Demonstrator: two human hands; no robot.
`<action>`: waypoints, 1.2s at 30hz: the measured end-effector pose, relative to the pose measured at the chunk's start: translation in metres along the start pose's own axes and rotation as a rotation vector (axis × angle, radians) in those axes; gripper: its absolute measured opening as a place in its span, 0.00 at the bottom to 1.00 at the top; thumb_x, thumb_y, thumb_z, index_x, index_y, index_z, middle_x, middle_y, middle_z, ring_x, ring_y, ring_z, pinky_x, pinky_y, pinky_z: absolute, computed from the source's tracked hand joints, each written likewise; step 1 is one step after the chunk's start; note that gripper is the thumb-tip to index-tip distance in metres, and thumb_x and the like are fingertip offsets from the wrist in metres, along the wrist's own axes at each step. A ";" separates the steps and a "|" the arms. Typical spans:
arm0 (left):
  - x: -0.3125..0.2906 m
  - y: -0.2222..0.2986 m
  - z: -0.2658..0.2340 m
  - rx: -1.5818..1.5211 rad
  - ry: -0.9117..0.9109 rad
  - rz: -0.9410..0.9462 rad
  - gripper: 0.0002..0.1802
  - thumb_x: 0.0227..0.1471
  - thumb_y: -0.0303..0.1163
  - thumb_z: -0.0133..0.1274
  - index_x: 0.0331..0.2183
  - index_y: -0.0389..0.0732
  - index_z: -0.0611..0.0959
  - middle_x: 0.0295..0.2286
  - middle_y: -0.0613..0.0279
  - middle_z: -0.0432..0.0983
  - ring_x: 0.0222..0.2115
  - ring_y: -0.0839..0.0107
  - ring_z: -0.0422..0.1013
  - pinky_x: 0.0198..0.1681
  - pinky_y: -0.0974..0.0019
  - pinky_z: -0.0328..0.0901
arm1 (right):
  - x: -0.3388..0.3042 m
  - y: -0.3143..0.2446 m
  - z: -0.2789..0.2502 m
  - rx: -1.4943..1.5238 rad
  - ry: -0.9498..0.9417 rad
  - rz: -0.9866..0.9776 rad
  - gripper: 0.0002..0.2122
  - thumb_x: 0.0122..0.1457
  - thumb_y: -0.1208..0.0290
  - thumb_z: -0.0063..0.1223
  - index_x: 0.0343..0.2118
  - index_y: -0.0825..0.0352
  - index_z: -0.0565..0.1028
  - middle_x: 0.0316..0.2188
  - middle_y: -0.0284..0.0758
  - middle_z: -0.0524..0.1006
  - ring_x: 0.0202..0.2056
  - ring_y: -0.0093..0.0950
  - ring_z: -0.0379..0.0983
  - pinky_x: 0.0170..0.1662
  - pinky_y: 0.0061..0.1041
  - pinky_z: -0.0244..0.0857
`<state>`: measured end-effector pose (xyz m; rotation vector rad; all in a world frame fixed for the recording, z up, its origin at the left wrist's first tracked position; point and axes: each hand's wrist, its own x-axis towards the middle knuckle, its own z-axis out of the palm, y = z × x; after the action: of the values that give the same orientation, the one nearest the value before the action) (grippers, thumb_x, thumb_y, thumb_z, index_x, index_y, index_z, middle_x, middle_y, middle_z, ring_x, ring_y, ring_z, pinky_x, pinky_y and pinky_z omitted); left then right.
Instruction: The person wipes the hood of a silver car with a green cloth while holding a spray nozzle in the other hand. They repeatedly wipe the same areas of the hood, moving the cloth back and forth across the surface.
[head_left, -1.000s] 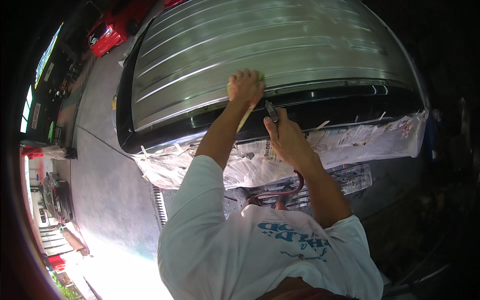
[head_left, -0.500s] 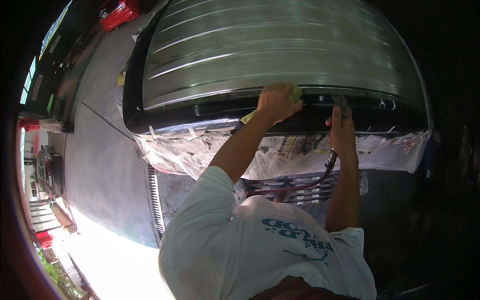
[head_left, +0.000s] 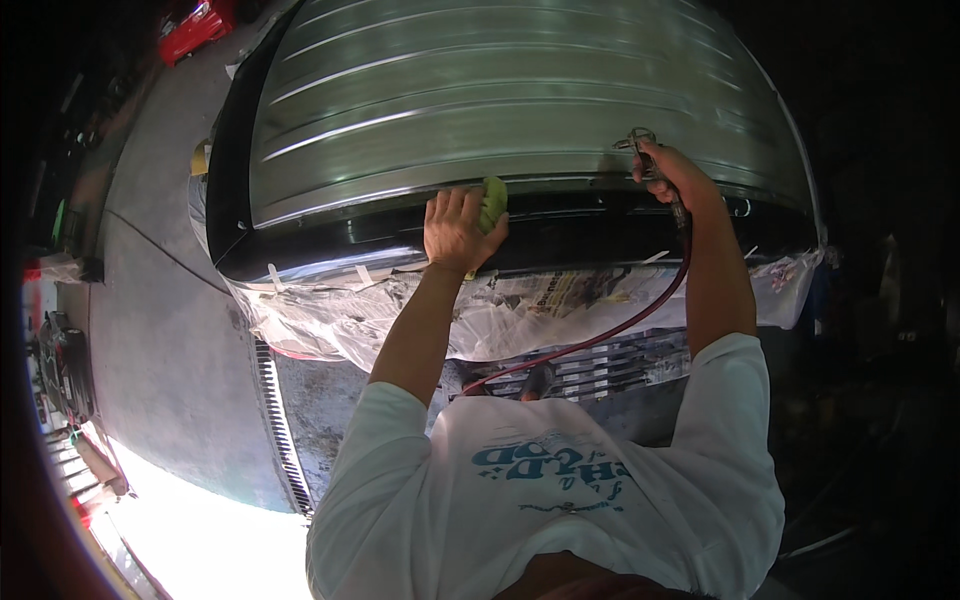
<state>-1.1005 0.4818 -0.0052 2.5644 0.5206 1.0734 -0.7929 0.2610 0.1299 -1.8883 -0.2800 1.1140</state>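
Observation:
My left hand [head_left: 458,232] presses a yellow-green cloth [head_left: 493,205] against the glossy black edge [head_left: 560,235] of a vehicle's roof, close to where it meets the ridged silver-grey panel [head_left: 420,110]. Gripped in my right hand [head_left: 675,176] is a small metal air gun [head_left: 640,140]. It is held over the near part of the panel, its nozzle pointing left. From its handle a red hose [head_left: 640,315] curves down and left toward my feet. My fingers partly hide both the cloth and the gun's handle.
Plastic sheeting and newspaper [head_left: 540,300] hang below the black edge, held by strips of tape [head_left: 363,274]. A floor grate [head_left: 275,420] runs at the left, and a dark cable [head_left: 165,250] crosses the concrete. A red car [head_left: 195,32] stands at the far left.
My left hand and the cloth have slid left along the black edge. My right hand has raised the air gun from the edge to over the ridged panel, drawing the hose up.

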 end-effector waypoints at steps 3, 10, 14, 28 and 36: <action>0.000 0.001 0.000 0.030 -0.004 0.007 0.28 0.42 0.48 0.69 0.44 0.44 0.84 0.39 0.60 0.77 0.41 0.55 0.73 0.47 0.51 0.67 | 0.008 -0.013 0.019 -0.042 -0.078 0.019 0.20 0.76 0.50 0.39 0.37 0.64 0.72 0.26 0.32 0.76 0.15 0.13 0.56 0.14 0.17 0.48; 0.003 0.001 -0.004 0.037 -0.016 0.021 0.28 0.43 0.46 0.69 0.45 0.44 0.82 0.39 0.58 0.78 0.41 0.53 0.74 0.47 0.50 0.67 | 0.013 -0.047 0.086 -0.185 -0.177 -0.039 0.21 0.76 0.50 0.38 0.36 0.65 0.71 0.26 0.31 0.75 0.14 0.13 0.56 0.14 0.18 0.49; 0.002 -0.001 -0.004 0.049 -0.001 0.036 0.28 0.42 0.47 0.69 0.45 0.44 0.83 0.38 0.59 0.78 0.40 0.55 0.73 0.46 0.51 0.67 | 0.008 -0.053 0.083 -0.334 0.004 -0.112 0.22 0.76 0.51 0.38 0.35 0.66 0.72 0.23 0.33 0.74 0.13 0.17 0.59 0.15 0.23 0.55; 0.001 0.002 -0.011 0.013 -0.056 -0.012 0.29 0.42 0.51 0.68 0.43 0.45 0.83 0.40 0.60 0.77 0.43 0.59 0.73 0.48 0.52 0.67 | 0.013 -0.097 0.190 -0.418 -0.134 -0.116 0.21 0.75 0.47 0.41 0.36 0.64 0.70 0.24 0.30 0.74 0.13 0.14 0.60 0.13 0.18 0.51; -0.007 -0.009 -0.003 0.012 -0.250 -0.062 0.27 0.46 0.51 0.63 0.44 0.45 0.82 0.44 0.58 0.77 0.49 0.58 0.70 0.50 0.51 0.64 | 0.043 -0.143 0.346 -0.553 -0.333 -0.218 0.20 0.76 0.51 0.40 0.44 0.68 0.71 0.24 0.31 0.74 0.13 0.15 0.60 0.13 0.20 0.53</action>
<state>-1.1088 0.4874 -0.0110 2.6239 0.5379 0.7167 -1.0086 0.5697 0.1509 -2.0616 -1.0475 1.2836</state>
